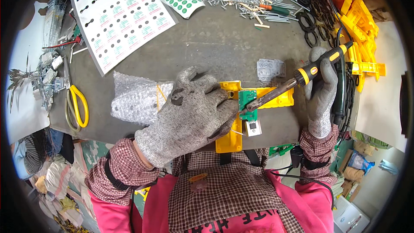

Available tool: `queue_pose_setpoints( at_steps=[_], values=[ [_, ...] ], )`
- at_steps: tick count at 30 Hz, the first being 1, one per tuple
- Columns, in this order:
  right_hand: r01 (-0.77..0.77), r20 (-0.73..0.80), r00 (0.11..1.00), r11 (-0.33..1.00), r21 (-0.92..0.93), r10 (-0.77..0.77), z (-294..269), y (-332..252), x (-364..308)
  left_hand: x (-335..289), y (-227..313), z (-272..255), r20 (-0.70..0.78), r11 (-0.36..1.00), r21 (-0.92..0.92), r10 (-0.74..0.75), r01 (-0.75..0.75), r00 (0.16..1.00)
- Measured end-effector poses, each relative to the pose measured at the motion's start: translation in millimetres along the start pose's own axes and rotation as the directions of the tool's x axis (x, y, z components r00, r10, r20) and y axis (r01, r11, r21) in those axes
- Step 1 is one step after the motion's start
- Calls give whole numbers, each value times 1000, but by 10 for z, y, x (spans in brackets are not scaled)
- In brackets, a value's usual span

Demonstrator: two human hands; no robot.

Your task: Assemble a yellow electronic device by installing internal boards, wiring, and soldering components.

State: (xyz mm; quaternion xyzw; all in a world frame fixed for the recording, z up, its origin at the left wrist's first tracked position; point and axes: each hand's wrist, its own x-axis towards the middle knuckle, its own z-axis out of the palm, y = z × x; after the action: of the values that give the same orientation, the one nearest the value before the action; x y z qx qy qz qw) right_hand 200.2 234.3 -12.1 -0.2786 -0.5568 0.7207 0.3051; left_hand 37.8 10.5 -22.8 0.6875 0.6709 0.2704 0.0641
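Note:
My right hand (322, 88), in a grey glove, is closed round the black and yellow handle of a soldering iron (311, 74). Its dark metal barrel slants down to the left, and the tip is at a small green circuit board (247, 105). The board lies across a T-shaped yellow plastic housing (230, 143). My left hand (189, 112), also gloved, has its fingers curled together at the board's left edge; whatever is in the fingertips is hidden. Below the board sits a small white block with a black component (253, 127), a thin white wire beside it.
Bubble wrap (136, 99) lies left of my left hand, yellow-handled scissors (77, 108) farther left. Sticker sheets (123, 21), loose screws (224, 0) and a screwdriver (276, 9) lie at the back. Yellow housings (360, 30) pile up at right. A grey cut-out plate (271, 70) is near the iron.

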Motion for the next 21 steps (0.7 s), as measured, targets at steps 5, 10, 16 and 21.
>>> queue_pose_setpoints(
  at_steps=[5, 10, 16, 21],
  values=[
    [22, -45, 999, 1000, -15, -23, 65, 7, -5, -10, -13, 30, -46, 1000, -4, 24, -24, 999],
    [26, -57, 998, 998, -54, -29, 37, -3, 5, -10, 11, -61, 72, 1000, 23, -1, -1, 997],
    [7, 24, 1000, 999, 38, -8, -22, 46, 14, 6, 6, -72, 92, 1000, -6, -21, 22, 996],
    [43, -4, 999, 999, 2, -43, 3, 29, 13, -11, -33, 5, 11, 1000, 4, 22, -23, 1000]
  ],
)
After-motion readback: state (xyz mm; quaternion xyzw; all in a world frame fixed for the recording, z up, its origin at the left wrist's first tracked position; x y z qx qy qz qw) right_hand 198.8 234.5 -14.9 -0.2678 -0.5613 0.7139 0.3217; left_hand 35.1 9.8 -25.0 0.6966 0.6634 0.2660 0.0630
